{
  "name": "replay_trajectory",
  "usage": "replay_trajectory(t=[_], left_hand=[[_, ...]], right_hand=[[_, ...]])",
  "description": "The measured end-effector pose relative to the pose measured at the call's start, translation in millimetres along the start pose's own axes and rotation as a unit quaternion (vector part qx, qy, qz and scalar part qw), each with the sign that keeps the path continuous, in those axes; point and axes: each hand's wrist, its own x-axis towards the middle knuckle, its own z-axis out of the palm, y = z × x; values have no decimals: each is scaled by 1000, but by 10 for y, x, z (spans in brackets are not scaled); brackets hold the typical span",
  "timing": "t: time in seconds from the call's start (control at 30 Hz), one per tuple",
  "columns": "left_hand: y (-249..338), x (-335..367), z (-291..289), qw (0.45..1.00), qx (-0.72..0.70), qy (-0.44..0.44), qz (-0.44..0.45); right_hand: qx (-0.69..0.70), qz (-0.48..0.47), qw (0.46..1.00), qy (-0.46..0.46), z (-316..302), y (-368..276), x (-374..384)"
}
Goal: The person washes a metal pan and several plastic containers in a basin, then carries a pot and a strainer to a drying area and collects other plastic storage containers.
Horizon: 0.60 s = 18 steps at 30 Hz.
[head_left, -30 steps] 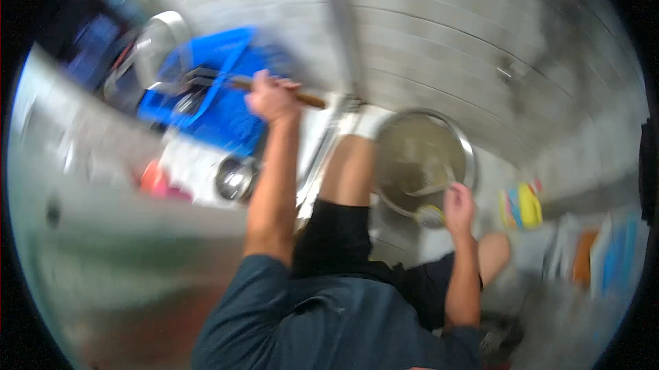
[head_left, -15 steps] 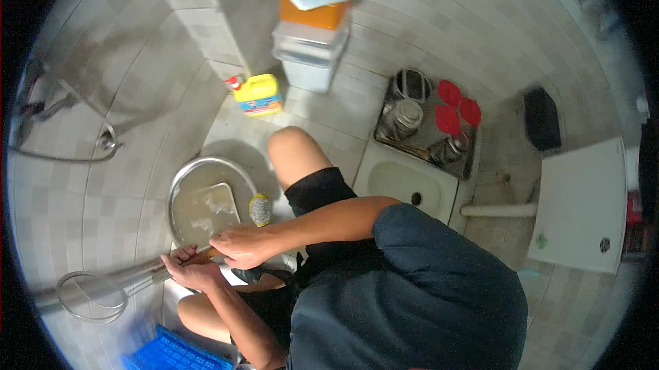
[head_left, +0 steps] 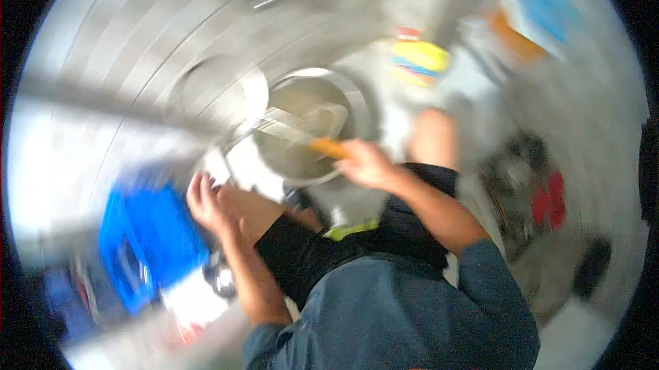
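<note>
My right hand (head_left: 367, 164) is closed around the orange-brown handle (head_left: 327, 148) of a metal tool. From the handle, metal rods reach left across a round metal basin (head_left: 355, 99) toward a blurred wire hoop (head_left: 257, 92), held by the wall. Cloudy water fills the basin, and a pale rectangular tray (head_left: 338, 117) lies in it. To the left, my left hand (head_left: 213, 206) is raised beside my left knee, away from the handle. Motion smears its fingers, so whether it touches anything is unclear.
A blue plastic basket (head_left: 154, 233) sits at the left. Beyond the basin stands a yellow jug (head_left: 420, 60) with a red cap. Stacked tubs (head_left: 515, 33) are at the back right, and red pieces (head_left: 549, 200) lie among metalware at the right. Tiled walls surround the space.
My view has swung left. Both hands were together on the handle; now my left hand has come away from it. The hoop has moved from beside the left wall to the basin's left side.
</note>
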Motion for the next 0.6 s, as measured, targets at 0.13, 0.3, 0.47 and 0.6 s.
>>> replay_trajectory(t=[0.13,0.3,0.47,0.6], left_hand=[[-690,615,-976,960,-97,263,-24],[-2085,650,-1505,866,-168,448,-142],[-3043,75,-4021,849,137,451,-239],[-3180,47,-2126,620,-23,674,-402]], right_hand=[[-61,90,991,-78,-246,-105,64],[-81,98,987,-97,-124,-120,299],[36,99,976,-190,453,-121,392],[-115,134,977,-122,119,287,299]])
